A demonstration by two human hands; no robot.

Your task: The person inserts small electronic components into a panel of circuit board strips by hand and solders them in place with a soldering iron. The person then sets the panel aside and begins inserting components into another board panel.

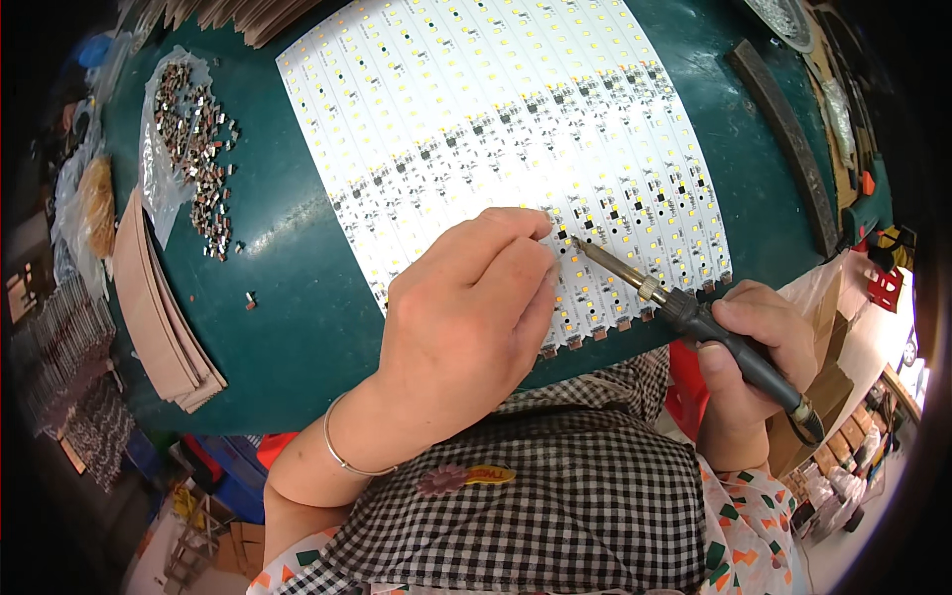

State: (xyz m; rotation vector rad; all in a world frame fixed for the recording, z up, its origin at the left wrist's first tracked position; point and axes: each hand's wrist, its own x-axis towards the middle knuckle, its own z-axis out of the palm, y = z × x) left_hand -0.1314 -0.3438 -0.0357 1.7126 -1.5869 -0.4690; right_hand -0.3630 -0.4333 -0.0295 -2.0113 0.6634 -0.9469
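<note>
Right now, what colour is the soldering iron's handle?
The handle is black or nearly so, seen best in the head view.

The person is wearing an apron [555,535] in small black-and-white checks, which is spreading below the left fingers [508,226] and the right fingers [762,317]. On its front, below the left fingers, a purple flower-shaped ornament [443,480] is showing, with a yellow-and-red tab [493,475] sitting beside it. A thin, silvery bangle [342,462] is circling the wrist behind the left fingers. Farther below them, a left sleeve [297,561] is bearing orange and green shapes on white; below the right fingers, a right sleeve [751,531] is seemingly repeating that print, though the rim is bending it.
</note>
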